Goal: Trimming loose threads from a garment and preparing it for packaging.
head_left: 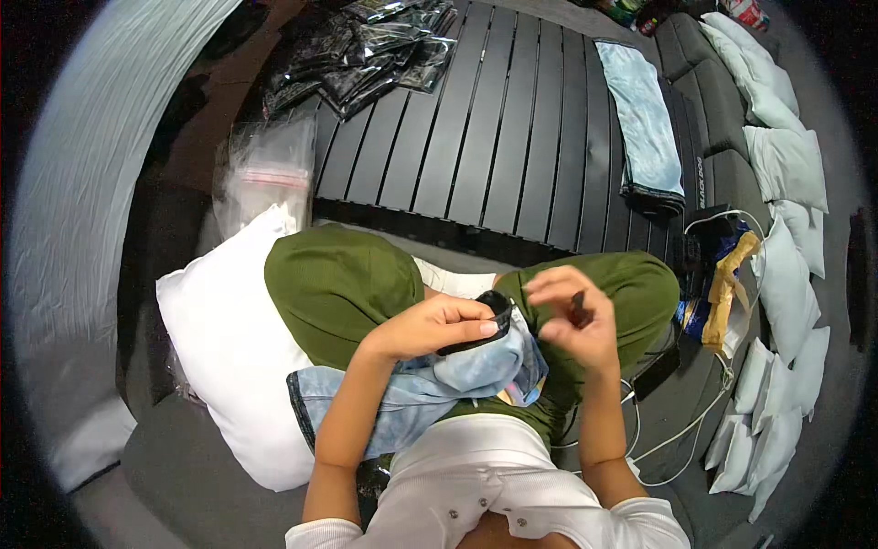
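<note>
A light blue tie-dye cloth piece [476,371] with a black edge band lies across my lap and over the green trousers. My left hand [430,328] is closed on its black band [495,306], with the thumb pressed on top of the fabric. Just to the right, my right hand [581,320] is raised apart from the cloth with curled fingers. A small dark object [579,311] shows in its grasp, too blurred to name. The cloth's lower left end, also black-edged, hangs beside my left forearm.
Ahead stands a black slatted table [485,119]. On it are shiny black packets [375,55] and a folded light blue cloth [642,119]. Clear plastic bags [274,174] and a white pillow [233,339] lie left. White cables [681,448] and pale cushions [786,265] are right.
</note>
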The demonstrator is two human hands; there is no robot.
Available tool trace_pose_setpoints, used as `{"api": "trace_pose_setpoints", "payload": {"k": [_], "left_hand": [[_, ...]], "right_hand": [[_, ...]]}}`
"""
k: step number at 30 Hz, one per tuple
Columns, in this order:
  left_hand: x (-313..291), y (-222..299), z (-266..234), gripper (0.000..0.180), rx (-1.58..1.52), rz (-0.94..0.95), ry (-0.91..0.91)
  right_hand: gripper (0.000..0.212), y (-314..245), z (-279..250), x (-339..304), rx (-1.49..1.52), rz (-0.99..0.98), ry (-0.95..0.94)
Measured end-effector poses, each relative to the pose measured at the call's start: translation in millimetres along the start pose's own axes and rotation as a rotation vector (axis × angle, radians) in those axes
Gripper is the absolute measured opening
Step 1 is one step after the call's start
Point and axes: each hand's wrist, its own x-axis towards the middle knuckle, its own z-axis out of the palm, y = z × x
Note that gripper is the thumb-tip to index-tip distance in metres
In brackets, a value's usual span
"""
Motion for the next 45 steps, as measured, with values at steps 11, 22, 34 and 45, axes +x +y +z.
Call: {"api": "trace_pose_setpoints", "payload": {"k": [11, 22, 34, 45], "left_hand": [[-4.3, 1.0, 5.4, 0.026, -0.101, -0.014, -0.018], [-4.2, 7.4, 8.0, 0.025, -0.056, 0.075, -0.082], [-22.9, 11.7, -18.4, 0.043, 0.194, -0.151, -0.155], [-15.1, 0.4, -14.0, 0.039, -0.007, -0.110, 0.015]], "right_hand": [[0.010, 0.7, 19.4, -4.6, 0.018, 0.020, 0.102], [0.039, -9.3, 18.2, -1.0, -0.192, 0.168, -0.281], [0.036, 10.9, -15.0, 6.7, -0.281, 0.160, -0.291], [0.017, 14.9, 13.1, 13.0, 0.198, 0.460, -0.337]]}}
